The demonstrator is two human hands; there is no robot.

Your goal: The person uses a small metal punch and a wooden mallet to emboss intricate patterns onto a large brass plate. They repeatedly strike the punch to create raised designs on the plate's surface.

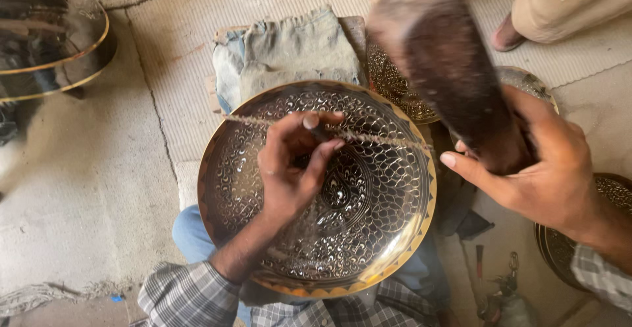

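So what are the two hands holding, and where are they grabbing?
The left hand pinches a small dark tool near its top. The right hand grips a blurred wooden mallet by its lower end.

The round engraved brass plate (368, 235) under my left hand (293, 162) was glossy, its relief rough with dark recesses. My right hand (540, 169) gripped a dark, matt wooden mallet (447, 64). Faded blue denim cloth (289, 50) looked coarse.

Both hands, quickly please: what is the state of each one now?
Left hand: closed, pinching a small dark punch over the engraved brass plate.
Right hand: closed around a dark wooden mallet.
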